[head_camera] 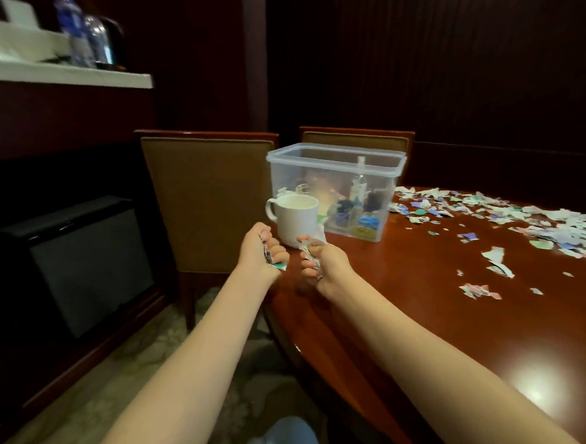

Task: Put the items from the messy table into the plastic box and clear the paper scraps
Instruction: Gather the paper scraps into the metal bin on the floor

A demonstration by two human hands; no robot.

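**Polished wooden worktop point(463, 331), both hands full of scraps**

Nearest the camera, a knee in pale blue cloth point(281, 442) shows above a patterned carpet point(99, 388). Two bare forearms reach forward. The left hand point(264, 249) hangs just off the worktop's edge, its grip closed round a wad of coloured paper scraps point(276, 264) that poke out below the fingers. The right hand point(323, 261) is over the worktop's rim, its grip likewise clenched on a bunch of white scraps point(307, 246).

Just beyond the hands stands a white mug point(296, 221), upright, handle to the left, close against the clear plastic box point(335, 149). The box is open-topped and holds small mixed items, among them an upright clear bottle point(359, 183); any labels are too blurred to read.

To the right, loose torn scraps point(532, 227) lie strewn across the worktop.

Behind it are two padded chairs point(211, 199). Up on a white shelf point(52, 73), water bottles point(84, 35) carry blue labels with illegible print.
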